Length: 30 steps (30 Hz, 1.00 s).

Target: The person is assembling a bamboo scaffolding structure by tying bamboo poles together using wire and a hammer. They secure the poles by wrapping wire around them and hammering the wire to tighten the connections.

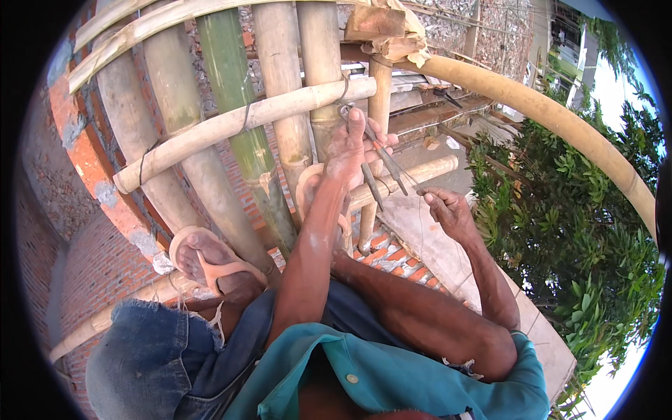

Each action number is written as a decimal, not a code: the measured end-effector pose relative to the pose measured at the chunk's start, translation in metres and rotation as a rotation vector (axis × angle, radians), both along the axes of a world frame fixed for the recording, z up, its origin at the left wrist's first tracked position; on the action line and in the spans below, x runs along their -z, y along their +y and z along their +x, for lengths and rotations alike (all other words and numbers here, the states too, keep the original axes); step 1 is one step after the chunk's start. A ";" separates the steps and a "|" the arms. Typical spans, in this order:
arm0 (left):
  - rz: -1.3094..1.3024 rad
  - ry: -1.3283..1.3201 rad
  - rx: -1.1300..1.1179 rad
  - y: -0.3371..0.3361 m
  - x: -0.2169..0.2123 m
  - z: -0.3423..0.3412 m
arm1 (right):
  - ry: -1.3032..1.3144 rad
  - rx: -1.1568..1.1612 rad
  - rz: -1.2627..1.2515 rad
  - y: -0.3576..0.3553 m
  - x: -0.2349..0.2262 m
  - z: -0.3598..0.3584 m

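My left hand (350, 147) is raised against a bamboo frame and is closed around the handles of metal pliers (383, 166). The pliers' jaws sit at a wire tie (345, 108) where a horizontal bamboo pole (231, 124) crosses an upright pole (318, 56). Lower and to the right, my right hand (448, 212) pinches the end of a thin wire (418, 190) that runs down past my forearm. Both my feet in orange sandals (210, 262) rest on lower poles.
Several upright bamboo poles stand before a red brick wall (84, 161). A long curved bamboo pole (560, 119) sweeps to the right above green bushes (581, 238). A concrete slab (434, 238) and brick paving lie far below.
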State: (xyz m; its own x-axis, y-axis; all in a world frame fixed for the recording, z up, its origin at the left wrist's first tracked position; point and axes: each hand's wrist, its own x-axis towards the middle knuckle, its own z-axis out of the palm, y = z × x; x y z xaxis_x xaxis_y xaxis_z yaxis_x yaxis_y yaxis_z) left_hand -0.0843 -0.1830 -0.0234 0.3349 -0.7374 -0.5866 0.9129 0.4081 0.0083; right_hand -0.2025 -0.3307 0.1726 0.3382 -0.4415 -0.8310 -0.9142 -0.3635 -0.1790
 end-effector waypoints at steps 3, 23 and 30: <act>-0.080 0.059 -0.057 -0.001 0.004 0.000 | 0.029 0.064 0.004 0.003 -0.004 0.006; -0.339 0.179 -0.141 0.010 0.003 0.014 | 0.092 0.016 0.206 0.018 -0.038 0.038; -0.145 0.432 -0.231 -0.014 -0.021 0.021 | -0.200 -0.853 -0.461 0.066 -0.030 0.074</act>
